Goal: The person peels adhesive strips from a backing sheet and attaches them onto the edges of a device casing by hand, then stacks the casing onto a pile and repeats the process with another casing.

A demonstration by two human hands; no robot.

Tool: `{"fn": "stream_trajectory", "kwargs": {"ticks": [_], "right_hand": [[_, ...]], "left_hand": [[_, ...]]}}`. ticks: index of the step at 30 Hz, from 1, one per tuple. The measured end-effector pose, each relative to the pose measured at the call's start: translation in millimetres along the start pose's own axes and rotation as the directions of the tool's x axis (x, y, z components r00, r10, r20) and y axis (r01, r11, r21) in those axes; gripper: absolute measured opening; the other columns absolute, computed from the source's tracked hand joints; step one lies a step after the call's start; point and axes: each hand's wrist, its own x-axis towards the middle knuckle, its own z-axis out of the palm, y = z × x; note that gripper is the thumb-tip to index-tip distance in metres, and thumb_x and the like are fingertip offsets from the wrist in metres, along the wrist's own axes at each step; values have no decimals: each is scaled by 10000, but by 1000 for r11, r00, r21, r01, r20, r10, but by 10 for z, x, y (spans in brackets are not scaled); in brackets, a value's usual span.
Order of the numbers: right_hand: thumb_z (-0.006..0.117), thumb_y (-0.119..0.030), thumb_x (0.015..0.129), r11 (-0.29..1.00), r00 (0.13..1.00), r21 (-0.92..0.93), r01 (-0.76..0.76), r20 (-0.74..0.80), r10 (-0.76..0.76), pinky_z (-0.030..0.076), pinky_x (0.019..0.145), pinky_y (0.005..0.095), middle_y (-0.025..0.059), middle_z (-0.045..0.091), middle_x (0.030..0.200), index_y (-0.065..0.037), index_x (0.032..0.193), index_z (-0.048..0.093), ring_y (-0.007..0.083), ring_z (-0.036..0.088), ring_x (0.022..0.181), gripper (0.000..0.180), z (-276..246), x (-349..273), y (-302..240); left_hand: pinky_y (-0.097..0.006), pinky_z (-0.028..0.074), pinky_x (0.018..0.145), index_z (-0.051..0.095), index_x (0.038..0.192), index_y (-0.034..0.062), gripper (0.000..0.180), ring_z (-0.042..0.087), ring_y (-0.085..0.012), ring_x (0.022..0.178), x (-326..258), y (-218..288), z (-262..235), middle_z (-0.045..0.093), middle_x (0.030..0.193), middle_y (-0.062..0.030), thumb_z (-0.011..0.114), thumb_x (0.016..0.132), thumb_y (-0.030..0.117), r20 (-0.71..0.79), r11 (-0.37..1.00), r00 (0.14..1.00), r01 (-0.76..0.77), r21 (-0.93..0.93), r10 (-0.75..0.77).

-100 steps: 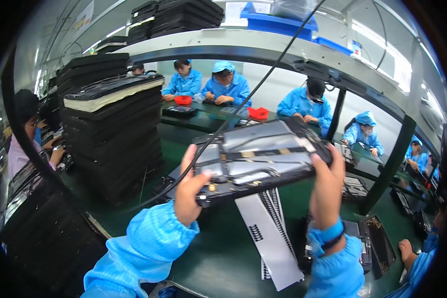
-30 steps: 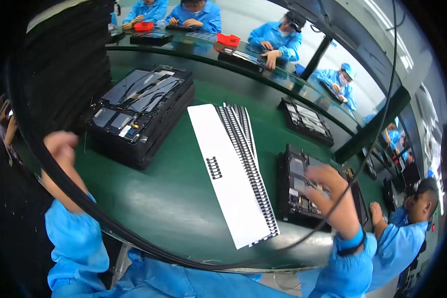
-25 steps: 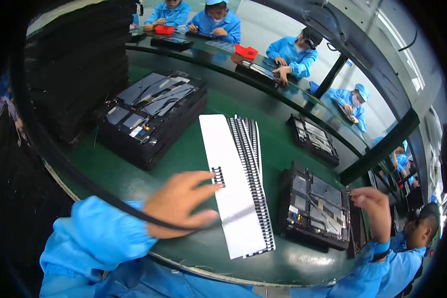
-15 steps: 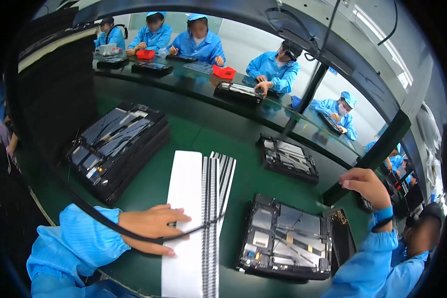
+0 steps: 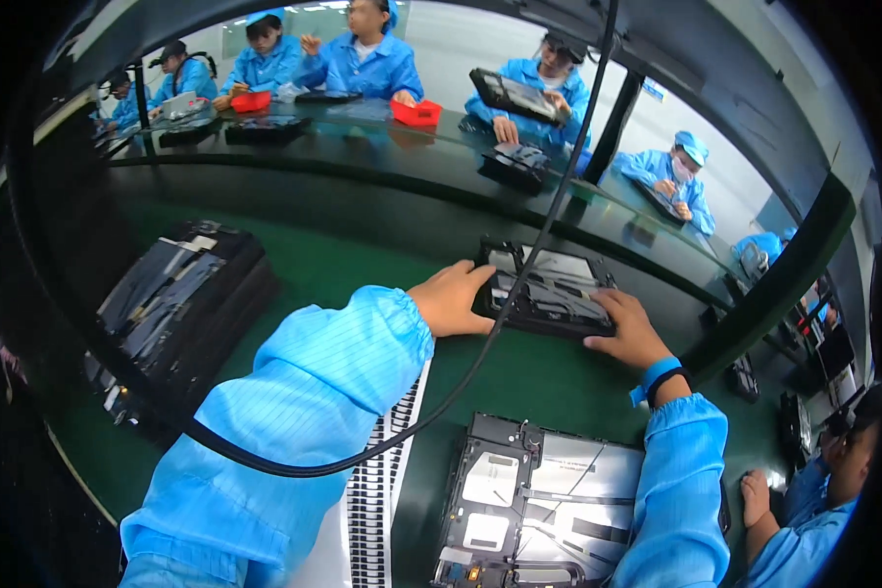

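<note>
A dark panel (image 5: 549, 289) lies flat on the green bench (image 5: 363, 265), gripped at its near corners by the left hand (image 5: 453, 299) and right hand (image 5: 629, 328). A second panel (image 5: 544, 505) sits nearer, beside a white strip sheet (image 5: 372, 500); stacked panels (image 5: 171, 314) stand left.

Loose light-blue ribbed sleeves on both forearms, a blue wristband (image 5: 657, 375) at the right cuff.

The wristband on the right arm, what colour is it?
Blue, with a dark strap beside it: the wristband shows best in the head view.
</note>
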Motion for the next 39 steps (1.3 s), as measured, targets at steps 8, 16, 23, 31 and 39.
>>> {"fn": "stream_trajectory", "kwargs": {"ticks": [8, 16, 23, 31, 39], "right_hand": [[670, -76, 590, 963, 957, 172, -208, 238, 165, 433, 644, 319, 101, 532, 761, -11, 745, 581, 253, 538, 704, 190, -26, -20, -188], [539, -576, 685, 683, 658, 15, -730, 288, 696, 409, 742, 328, 259, 555, 875, 117, 853, 544, 309, 540, 841, 713, 190, 44, 246], [612, -402, 728, 536, 594, 667, -518, -171, 786, 385, 686, 247, 83, 535, 823, 52, 901, 534, 139, 475, 748, 492, -450, 216, -285], [552, -268, 798, 627, 655, 731, -270, -338, 676, 342, 723, 228, 42, 468, 847, 15, 909, 496, 110, 426, 788, 310, -1457, -341, -1203], [470, -184, 839, 409, 517, 875, -260, -232, 824, 355, 818, 248, 91, 539, 973, 41, 1023, 509, 147, 492, 890, 294, -1302, -1656, -1730]], "left_hand": [[-401, 317, 901, 339, 1164, -41, 670, 399, -377, 1045, 210, -233, 476, 434, 1095, -234, 604, 698, 360, -204, 992, 971, -122, 35, 126], [-420, 285, 912, 318, 1131, -115, 867, 404, -375, 1053, 393, -220, 371, 442, 1065, -281, 647, 607, 492, -118, 995, 989, 90, -28, -93], [-409, 312, 907, 305, 1180, -16, 761, 383, -383, 1066, 244, -47, 354, 416, 1118, -259, 659, 651, 400, -382, 904, 924, -154, -398, -11], [-320, 340, 894, 267, 1208, -94, 753, 433, -267, 1048, -690, 780, -138, 399, 1153, -204, 699, 687, 235, -591, 849, 786, -430, -308, 183], [-448, 247, 948, 234, 1220, -91, 765, 286, -449, 1120, -1641, 1201, 159, 216, 1234, -313, 643, 709, 304, -376, 865, 899, -362, -348, 225]]}}
